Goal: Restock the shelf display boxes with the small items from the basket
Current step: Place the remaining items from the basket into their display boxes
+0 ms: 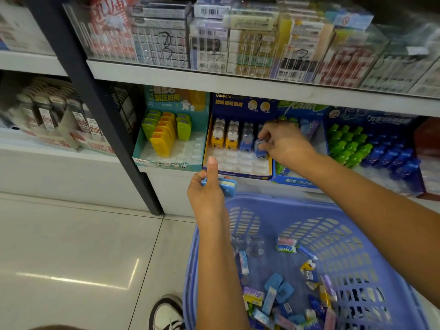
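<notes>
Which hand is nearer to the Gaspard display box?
Right. The right hand reaches into the Gaspard display box, pinching a blue item; the left hand, gripping a blue block, is just below its front edge.

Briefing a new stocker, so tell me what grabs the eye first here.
The big blue basket of loose small items fills the bottom right. Above it, the right hand pinches a small blue figure in the dark blue display box at mid-frame, while the left hand holds a flat blue item in front of the box.
</notes>
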`<state>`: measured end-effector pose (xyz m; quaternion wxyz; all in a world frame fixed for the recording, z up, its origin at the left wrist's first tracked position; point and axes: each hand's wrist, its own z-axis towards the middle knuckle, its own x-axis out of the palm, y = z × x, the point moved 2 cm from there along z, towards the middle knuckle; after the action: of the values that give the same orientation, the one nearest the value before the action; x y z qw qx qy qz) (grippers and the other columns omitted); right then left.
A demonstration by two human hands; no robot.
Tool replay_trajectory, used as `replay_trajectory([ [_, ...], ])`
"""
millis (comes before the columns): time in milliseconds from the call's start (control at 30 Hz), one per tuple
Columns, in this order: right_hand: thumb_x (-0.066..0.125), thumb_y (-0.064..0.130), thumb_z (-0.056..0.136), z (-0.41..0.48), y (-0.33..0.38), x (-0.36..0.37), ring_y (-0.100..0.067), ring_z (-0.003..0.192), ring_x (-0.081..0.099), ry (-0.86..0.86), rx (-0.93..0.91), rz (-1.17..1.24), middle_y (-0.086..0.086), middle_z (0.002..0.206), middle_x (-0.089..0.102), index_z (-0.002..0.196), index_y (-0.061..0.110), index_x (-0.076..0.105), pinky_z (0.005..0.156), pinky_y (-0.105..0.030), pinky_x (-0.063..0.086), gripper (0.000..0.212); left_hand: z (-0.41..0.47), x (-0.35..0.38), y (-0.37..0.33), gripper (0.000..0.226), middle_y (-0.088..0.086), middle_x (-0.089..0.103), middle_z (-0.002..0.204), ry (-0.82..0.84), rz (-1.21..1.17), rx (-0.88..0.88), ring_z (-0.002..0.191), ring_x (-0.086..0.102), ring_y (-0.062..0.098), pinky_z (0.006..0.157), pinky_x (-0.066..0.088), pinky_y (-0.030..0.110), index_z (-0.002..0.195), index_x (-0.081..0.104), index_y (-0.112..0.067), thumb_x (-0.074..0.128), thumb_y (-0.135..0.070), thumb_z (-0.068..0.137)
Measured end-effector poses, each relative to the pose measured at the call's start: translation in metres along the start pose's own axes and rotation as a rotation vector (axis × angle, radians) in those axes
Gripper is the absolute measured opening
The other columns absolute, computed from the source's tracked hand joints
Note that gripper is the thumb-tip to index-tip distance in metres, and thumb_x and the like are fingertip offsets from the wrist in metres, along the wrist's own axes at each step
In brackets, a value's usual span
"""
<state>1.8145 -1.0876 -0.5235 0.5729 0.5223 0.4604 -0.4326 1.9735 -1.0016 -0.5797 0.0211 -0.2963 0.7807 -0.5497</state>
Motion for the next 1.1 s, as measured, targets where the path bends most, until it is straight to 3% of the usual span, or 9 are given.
replay_trajectory([
  [200, 0.058, 0.015, 0.092, 0.003, -0.005, -0.005, -0.023, 0.1, 0.056, 0.093, -0.018, -0.014, -0.009, 0.11, 0.06, 0.107, 0.011, 0.057, 0.083, -0.032, 0.044, 0.016, 0.004, -0.002, -0.001, 0.026, 0.002, 0.054, 0.062, 0.047, -0.116, -0.027, 0.047, 0.053, 0.007, 0.045, 0.046, 0.019, 0.07, 0.048, -0.016, 0.068, -0.015, 0.086],
  [400, 0.058, 0.019, 0.092, 0.002, -0.002, -0.005, -0.024, 0.098, 0.052, 0.123, -0.09, -0.115, -0.011, 0.109, 0.057, 0.107, 0.009, 0.054, 0.081, -0.032, 0.04, 0.018, 0.007, -0.001, -0.004, 0.022, 0.002, 0.053, 0.065, 0.032, -0.199, -0.026, 0.048, 0.054, 0.007, 0.044, 0.046, 0.018, 0.072, 0.051, -0.013, 0.068, -0.015, 0.086],
  [533, 0.061, 0.016, 0.089, 0.007, -0.001, -0.01, -0.028, 0.101, 0.056, 0.144, -0.016, -0.131, -0.013, 0.111, 0.061, 0.105, 0.008, 0.058, 0.085, -0.035, 0.045, 0.018, 0.006, 0.001, -0.005, 0.023, -0.003, 0.052, 0.058, 0.025, -0.227, -0.042, 0.044, 0.053, 0.004, 0.044, 0.045, 0.017, 0.072, 0.05, -0.013, 0.066, -0.015, 0.088],
  [633, 0.06, 0.018, 0.091, -0.002, 0.006, -0.014, -0.028, 0.106, 0.054, 0.128, -0.063, -0.196, -0.012, 0.118, 0.056, 0.115, 0.01, 0.06, 0.088, -0.034, 0.043, 0.026, 0.004, 0.001, -0.008, 0.022, -0.005, 0.057, 0.054, 0.018, -0.275, -0.056, 0.046, 0.057, 0.004, 0.045, 0.047, 0.017, 0.074, 0.054, -0.011, 0.063, -0.023, 0.091],
  [733, 0.06, 0.026, 0.09, -0.032, 0.028, -0.009, -0.018, 0.098, 0.057, -0.044, -0.215, 0.088, -0.005, 0.113, 0.059, 0.115, 0.016, 0.065, 0.087, -0.027, 0.047, 0.027, 0.005, 0.001, -0.01, 0.028, -0.004, 0.06, 0.051, -0.012, -0.372, -0.08, 0.045, 0.059, 0.004, 0.045, 0.048, 0.017, 0.075, 0.055, -0.01, 0.057, -0.03, 0.094],
  [833, 0.066, 0.029, 0.086, -0.069, 0.06, -0.001, -0.003, 0.085, 0.061, 0.045, -0.315, 0.582, 0.009, 0.101, 0.066, 0.106, 0.024, 0.067, 0.078, -0.015, 0.05, 0.022, 0.007, 0.001, -0.013, 0.032, 0.006, 0.062, 0.068, -0.027, -0.461, -0.138, 0.054, 0.064, 0.011, 0.053, 0.053, 0.024, 0.083, 0.057, -0.006, 0.053, -0.035, 0.096],
  [933, 0.072, 0.02, 0.081, -0.075, 0.079, 0.009, -0.004, 0.088, 0.061, 0.021, -0.386, 0.615, 0.008, 0.102, 0.065, 0.112, 0.021, 0.064, 0.082, -0.019, 0.051, 0.031, 0.008, 0.0, -0.023, 0.038, 0.008, 0.065, 0.068, -0.01, -0.481, -0.127, 0.058, 0.068, 0.016, 0.056, 0.055, 0.03, 0.089, 0.058, -0.003, 0.05, -0.039, 0.096],
  [1033, 0.074, 0.017, 0.079, -0.054, 0.082, 0.005, -0.005, 0.085, 0.062, -0.144, -0.304, 0.742, 0.004, 0.097, 0.066, 0.109, 0.018, 0.062, 0.079, -0.017, 0.052, 0.033, 0.013, -0.002, -0.041, 0.029, 0.005, 0.065, 0.087, 0.013, -0.323, 0.072, 0.079, 0.068, 0.013, 0.06, 0.054, 0.018, 0.097, 0.058, -0.01, 0.047, -0.036, 0.098],
  [1100, 0.073, 0.017, 0.08, -0.031, 0.083, -0.002, -0.003, 0.082, 0.061, -0.254, -0.296, 0.698, 0.002, 0.097, 0.068, 0.111, 0.018, 0.064, 0.076, -0.009, 0.049, 0.033, 0.02, -0.007, -0.051, 0.027, 0.001, 0.061, 0.11, 0.009, 0.146, 0.346, 0.105, 0.06, 0.015, 0.077, 0.049, 0.013, 0.117, 0.055, -0.013, 0.049, -0.03, 0.098],
])
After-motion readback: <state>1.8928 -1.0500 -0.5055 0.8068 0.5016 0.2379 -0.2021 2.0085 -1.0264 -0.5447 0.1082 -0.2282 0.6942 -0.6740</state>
